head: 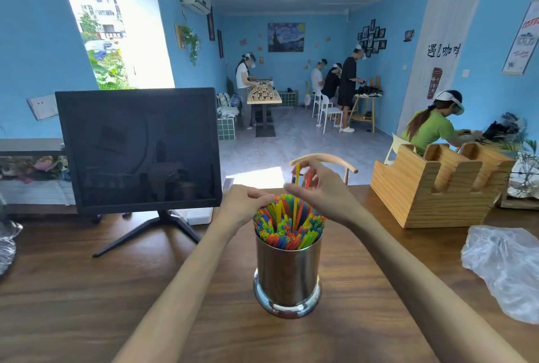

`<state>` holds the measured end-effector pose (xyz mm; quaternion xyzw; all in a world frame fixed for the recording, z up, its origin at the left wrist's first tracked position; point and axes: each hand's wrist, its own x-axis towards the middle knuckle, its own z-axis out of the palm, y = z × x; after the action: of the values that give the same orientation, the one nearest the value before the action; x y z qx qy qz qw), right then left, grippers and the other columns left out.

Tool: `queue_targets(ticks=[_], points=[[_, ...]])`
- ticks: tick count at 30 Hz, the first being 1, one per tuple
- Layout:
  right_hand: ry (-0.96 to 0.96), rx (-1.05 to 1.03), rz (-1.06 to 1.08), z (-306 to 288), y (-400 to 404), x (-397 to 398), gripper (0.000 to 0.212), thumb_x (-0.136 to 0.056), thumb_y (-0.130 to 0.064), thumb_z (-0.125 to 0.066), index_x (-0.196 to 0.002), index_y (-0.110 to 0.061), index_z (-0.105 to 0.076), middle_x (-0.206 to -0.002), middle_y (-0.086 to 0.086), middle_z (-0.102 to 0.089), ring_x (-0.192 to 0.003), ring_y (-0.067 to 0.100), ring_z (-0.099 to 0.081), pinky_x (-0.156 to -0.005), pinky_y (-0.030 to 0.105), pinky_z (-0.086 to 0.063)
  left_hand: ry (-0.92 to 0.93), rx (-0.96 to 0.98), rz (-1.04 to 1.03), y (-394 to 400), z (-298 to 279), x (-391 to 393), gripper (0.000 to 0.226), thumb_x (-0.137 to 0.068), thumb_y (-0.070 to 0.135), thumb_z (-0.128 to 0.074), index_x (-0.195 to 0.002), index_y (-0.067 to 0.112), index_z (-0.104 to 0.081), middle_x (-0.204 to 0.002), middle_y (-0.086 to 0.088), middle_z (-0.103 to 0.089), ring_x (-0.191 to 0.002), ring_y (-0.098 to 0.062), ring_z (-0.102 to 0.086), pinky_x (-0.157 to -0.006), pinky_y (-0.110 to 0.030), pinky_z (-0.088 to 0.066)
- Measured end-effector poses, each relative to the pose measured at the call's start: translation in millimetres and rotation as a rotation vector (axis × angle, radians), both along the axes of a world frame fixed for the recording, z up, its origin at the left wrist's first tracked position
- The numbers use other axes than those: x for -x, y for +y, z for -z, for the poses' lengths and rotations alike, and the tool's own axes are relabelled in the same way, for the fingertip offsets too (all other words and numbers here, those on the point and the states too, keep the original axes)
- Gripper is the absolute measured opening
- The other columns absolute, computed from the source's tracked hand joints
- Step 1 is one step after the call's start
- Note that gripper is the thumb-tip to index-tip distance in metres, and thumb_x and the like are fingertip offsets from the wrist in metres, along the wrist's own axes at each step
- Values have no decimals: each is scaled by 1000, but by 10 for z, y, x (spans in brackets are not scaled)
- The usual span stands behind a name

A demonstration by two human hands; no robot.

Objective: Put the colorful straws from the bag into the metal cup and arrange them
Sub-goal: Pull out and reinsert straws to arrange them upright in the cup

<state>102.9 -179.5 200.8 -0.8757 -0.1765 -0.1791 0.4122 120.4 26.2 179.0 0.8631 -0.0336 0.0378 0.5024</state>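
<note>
A shiny metal cup [288, 275] stands upright on the wooden table [87, 289], packed with colorful straws [287, 224] that fan out above its rim. My right hand [320, 187] hovers over the cup and pinches a few straws, a yellow one and a red one among them, which stick up higher than the rest. My left hand [243, 205] rests against the left side of the straw bundle, fingers curled over the straw tops. The clear plastic bag [504, 266] lies crumpled at the right edge of the table.
A dark monitor [138, 148] on a stand sits at the left rear of the table. A wooden holder [437, 187] stands at the right rear. A chair back [323, 160] rises behind the table. Several people work at tables across the room.
</note>
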Motion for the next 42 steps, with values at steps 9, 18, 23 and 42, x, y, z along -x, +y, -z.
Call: queue_targets(ticks=[9,18,23,42], points=[[29,408,-6,117,153,-38,34,-102,-49,-55,-122,-29,-74,-91,-3,-52,-93,16,-52,-79,32,-43,-145,50,-38,53,-37,32,15,-82,31,-86,-75,41,-76,-77,17,-74,-82,-5,-70,-67,-21,-54],[80,337,-44,122,59,-80,32,-103,-44,-52,-125,-29,-71,-105,2,-57,-103,19,-56,-93,43,-50,10,167,63,126,-179,79,23,-80,9,-86,-91,29,-80,-97,5,-79,-98,-16,-73,-84,-27,-59],[51,149,-77,150,9,-147,20,-102,-39,-58,-118,-35,-69,-103,-5,-55,-90,4,-57,-75,18,-41,-114,189,9,90,-207,127,27,-87,10,-81,-108,26,-77,-95,5,-80,-92,-7,-75,-92,-33,-60],[198,-357,-378,-171,-395,-52,18,-98,-36,-63,-106,-24,-74,-91,3,-79,-81,14,-75,-63,17,-52,-565,742,-198,30,-728,445,14,-91,6,-76,-101,15,-75,-92,-6,-80,-87,-23,-76,-75,-27,-60]])
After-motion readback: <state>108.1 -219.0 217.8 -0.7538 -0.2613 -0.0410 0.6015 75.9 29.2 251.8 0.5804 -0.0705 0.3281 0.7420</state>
